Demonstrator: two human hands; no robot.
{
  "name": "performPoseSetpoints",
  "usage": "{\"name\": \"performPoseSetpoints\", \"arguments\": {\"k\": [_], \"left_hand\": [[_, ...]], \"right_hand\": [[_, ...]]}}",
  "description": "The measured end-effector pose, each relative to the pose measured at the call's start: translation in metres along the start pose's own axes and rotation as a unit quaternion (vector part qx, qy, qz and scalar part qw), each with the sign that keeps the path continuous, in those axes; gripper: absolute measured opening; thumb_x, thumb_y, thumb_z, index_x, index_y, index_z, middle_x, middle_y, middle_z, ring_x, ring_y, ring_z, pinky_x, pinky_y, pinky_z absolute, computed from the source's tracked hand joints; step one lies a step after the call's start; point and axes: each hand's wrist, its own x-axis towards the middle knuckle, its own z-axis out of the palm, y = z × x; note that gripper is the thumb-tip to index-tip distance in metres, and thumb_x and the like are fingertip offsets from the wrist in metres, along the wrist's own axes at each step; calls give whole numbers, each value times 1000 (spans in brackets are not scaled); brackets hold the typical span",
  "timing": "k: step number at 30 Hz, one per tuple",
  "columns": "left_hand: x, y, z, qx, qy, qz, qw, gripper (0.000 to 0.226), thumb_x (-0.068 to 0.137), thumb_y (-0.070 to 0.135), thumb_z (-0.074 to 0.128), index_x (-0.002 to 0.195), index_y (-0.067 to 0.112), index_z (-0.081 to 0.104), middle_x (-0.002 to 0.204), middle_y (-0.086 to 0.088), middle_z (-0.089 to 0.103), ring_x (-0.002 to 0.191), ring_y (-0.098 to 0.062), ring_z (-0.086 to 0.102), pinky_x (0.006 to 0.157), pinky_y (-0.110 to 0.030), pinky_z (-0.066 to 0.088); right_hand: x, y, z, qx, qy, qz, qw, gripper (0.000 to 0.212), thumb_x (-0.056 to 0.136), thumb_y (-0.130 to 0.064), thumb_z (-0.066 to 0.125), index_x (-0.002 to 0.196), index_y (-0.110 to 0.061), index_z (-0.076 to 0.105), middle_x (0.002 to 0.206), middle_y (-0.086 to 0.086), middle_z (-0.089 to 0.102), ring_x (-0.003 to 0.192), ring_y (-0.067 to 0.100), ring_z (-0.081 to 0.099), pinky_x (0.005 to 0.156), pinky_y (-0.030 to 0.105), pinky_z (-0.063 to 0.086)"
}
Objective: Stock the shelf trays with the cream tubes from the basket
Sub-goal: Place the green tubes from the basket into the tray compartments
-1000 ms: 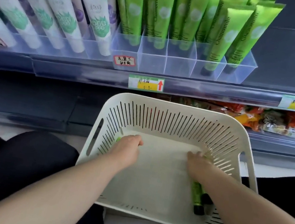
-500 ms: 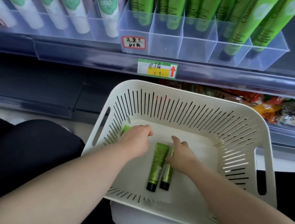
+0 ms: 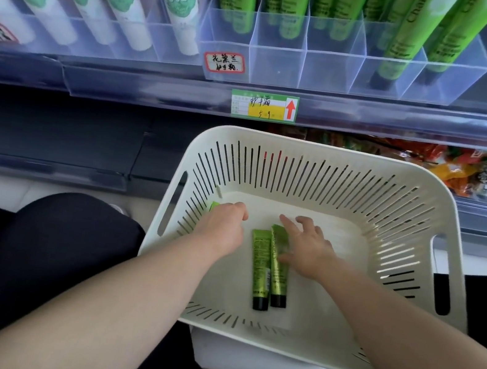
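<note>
A white slotted basket (image 3: 306, 150) rests on my lap below the shelf. Two green cream tubes lie side by side on its floor, the left tube (image 3: 259, 265) and the right tube (image 3: 279, 278), caps toward me. My right hand (image 3: 305, 250) has its fingers spread and rests against the right tube without gripping it. My left hand (image 3: 221, 229) is curled shut at the basket's left wall over a third green tube (image 3: 214, 207), of which only a corner shows. Above, the clear divided shelf tray (image 3: 277, 60) holds upright green tubes (image 3: 405, 34), with room at the front of its slots.
White tubes with green leaf prints (image 3: 177, 0) fill the trays to the left. A green and yellow price tag (image 3: 264, 106) sits on the shelf rail. Snack packets (image 3: 465, 171) lie on the lower shelf behind the basket. My dark-trousered knee (image 3: 61, 250) is at the left.
My right hand has brought two tubes from the basket's right side to its middle and now has its fingers spread. The left hand has stayed curled at the left wall. The view has tilted down.
</note>
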Motion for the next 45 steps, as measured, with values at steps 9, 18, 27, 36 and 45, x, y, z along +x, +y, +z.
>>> {"name": "performPoseSetpoints", "arguments": {"k": [9,18,27,36,45], "left_hand": [[2,-2,6,9,-18,-11,1000,34,93,3,49,123,18,54,120,-3,59,105,-22,57,88,-36,49],[-2,7,5,47,-75,25,996,29,92,14,50,120,17,58,119,-7,61,104,-24,58,75,-27,42],[15,45,12,109,-123,35,986,12,82,9,56,94,8,57,100,-8,60,98,-28,59,69,-31,46],[22,47,50,201,-99,15,974,49,74,54,70,85,15,42,73,2,43,76,-22,49,58,-28,33],[20,58,51,151,-91,-51,983,42,75,14,51,110,15,27,78,0,46,76,-25,49,56,-34,36]], "right_hand": [[2,-4,-18,71,-49,11,996,47,79,-32,73,116,-16,49,116,3,56,95,18,49,78,31,43],[-70,-19,-95,10,63,-96,993,23,86,-30,65,109,-28,60,99,-4,63,88,17,57,75,31,48],[-114,-9,-131,-114,132,-206,963,25,91,-32,55,115,-35,58,111,-9,62,102,16,58,87,34,47],[-81,-6,-141,-128,173,-241,946,26,87,-29,57,112,-37,58,111,-7,64,99,22,61,83,32,40],[-81,-4,-145,-106,195,-229,948,25,87,-25,57,109,-36,59,108,-5,64,92,26,61,69,31,38]]}}
